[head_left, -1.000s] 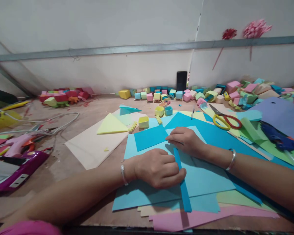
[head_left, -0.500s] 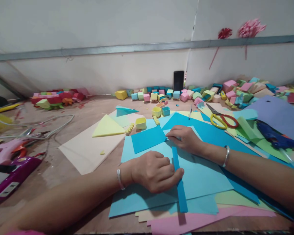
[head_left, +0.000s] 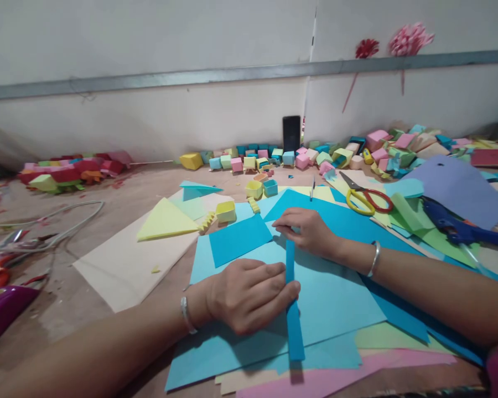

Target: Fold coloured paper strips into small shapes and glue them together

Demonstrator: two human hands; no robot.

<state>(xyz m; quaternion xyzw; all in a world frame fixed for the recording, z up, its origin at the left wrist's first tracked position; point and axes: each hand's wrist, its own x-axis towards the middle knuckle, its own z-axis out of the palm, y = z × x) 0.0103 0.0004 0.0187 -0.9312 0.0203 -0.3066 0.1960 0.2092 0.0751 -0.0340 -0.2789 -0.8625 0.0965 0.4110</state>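
While a skinny blue paper strip (head_left: 295, 334) is touched by the half-curled left hand (head_left: 249, 296), right hand (head_left: 306, 229) pinched at 12 o'clock, grips unclear.

Paper strip (head_left: 295, 334) at near centre, lying on the stacked sheets (head_left: 336, 298); paper rectangle (head_left: 240, 239) left of its far end! Over right, scissors (head_left: 363, 192), and farther right, a glue gun (head_left: 446, 220). Far side: small boxes (head_left: 237, 165) in a row, phone (head_left: 291, 132) behind them, before the wall (head_left: 149, 127).
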